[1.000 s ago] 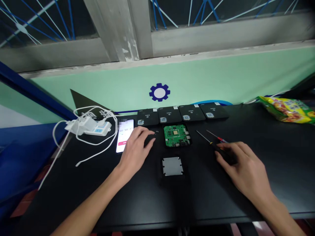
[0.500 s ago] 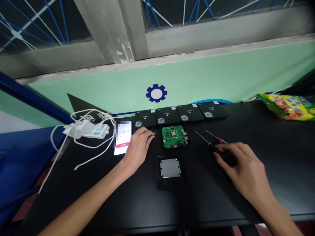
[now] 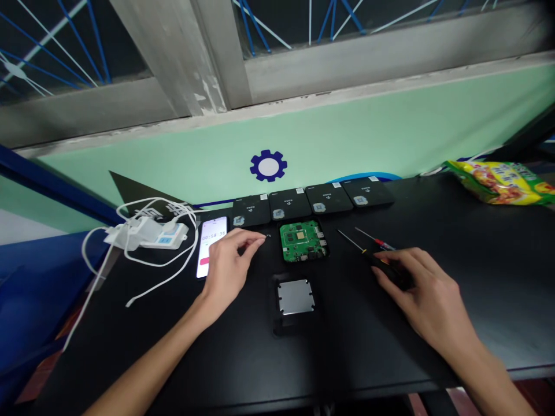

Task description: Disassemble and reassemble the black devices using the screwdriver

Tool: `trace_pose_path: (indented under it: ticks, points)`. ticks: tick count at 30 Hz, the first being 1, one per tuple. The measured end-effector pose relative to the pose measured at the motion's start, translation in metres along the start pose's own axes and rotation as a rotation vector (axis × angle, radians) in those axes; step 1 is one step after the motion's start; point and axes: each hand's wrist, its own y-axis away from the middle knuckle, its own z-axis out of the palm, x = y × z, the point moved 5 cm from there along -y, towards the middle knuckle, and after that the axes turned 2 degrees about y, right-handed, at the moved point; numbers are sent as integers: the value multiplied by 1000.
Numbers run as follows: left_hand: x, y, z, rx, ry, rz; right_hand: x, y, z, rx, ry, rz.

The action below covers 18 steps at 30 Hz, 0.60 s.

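My left hand (image 3: 228, 263) is over the table beside a phone, with thumb and index fingertips pinched together. Right at those fingertips is a tiny shiny bit (image 3: 268, 236), too small to tell whether it is held or lies on the table. My right hand (image 3: 429, 297) is closed around the dark handle of a screwdriver (image 3: 352, 242), whose shaft points to the upper left. Between the hands sits an open black case with a green circuit board (image 3: 295, 242). Nearer to me lies a black cover with a silver metal plate (image 3: 296, 297).
A second screwdriver with a red handle (image 3: 384, 245) lies just beyond the first. Several black boxes (image 3: 289, 203) line the wall. At the left are the lit phone (image 3: 203, 245) and a white power strip (image 3: 171, 237) with loose cables. A yellow-green snack bag (image 3: 505, 184) lies at the right.
The whole view has shifted slightly. My left hand has drawn a little left, its fingertips still by the tiny shiny bit. My right hand keeps hold of the screwdriver.
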Motion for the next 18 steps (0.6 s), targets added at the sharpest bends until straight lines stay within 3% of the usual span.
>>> trace_pose_path:
  ticks: [4,12,15,18]
  points:
    - [0,-2,-12,80,97,-99,1,0,0,-7,2,11]
    - [-10,-4,0,-25,333,-278,3,2,2,-8,-10,22]
    - [-5,3,3,-92,572,-393,3,1,2,-16,-16,24]
    - [1,18,12,-108,1113,-664,-1,0,0,-7,-27,8]
